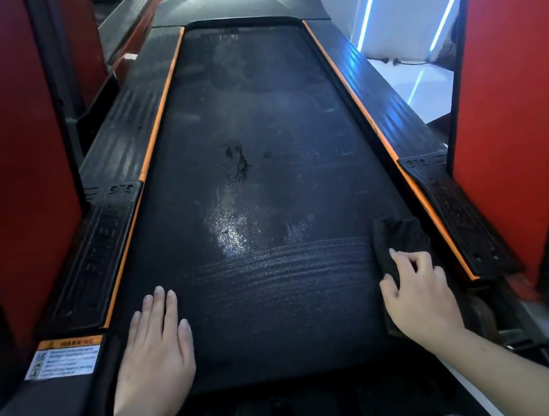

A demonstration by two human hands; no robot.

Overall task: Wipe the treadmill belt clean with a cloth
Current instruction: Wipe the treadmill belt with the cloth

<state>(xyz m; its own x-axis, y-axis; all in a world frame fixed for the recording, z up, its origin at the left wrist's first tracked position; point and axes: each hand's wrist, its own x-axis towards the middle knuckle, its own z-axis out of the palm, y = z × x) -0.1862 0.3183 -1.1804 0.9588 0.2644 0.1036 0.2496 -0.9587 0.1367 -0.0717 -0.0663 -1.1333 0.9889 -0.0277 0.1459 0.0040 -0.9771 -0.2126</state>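
1. The treadmill belt (258, 183) runs away from the person, dark and textured, with both hands down on its near end
2. A dark cloth (399, 241) lies on the belt under the right hand (417, 295), at the belt's right edge; part of it sticks out past the fingertips, further up the belt, and a little shows below the heel of the hand
3. The right hand presses on the cloth with its fingers bent and curled over the fabric, thumb out to the left, gripping it against the belt
4. The left hand (156, 349) rests flat on the belt, palm down, fingers straight and close together, holding nothing; it sits near the belt's left edge, well apart from the right hand
5. Between the two hands and just beyond their fingertips, curved streak marks (270, 266) sweep across the belt
6. Further up from the streaks a wet patch (232, 233) shines, and beyond that a dark smudge (239, 161) sits mid-belt
7. Orange strips (159, 118) line both long sides of the belt, with black ribbed side rails (385, 99) outside them
8. Just left of the left hand, a warning label (66, 357) with an orange header is stuck on the frame
9. Red panels (13, 161) stand on either side of the treadmill
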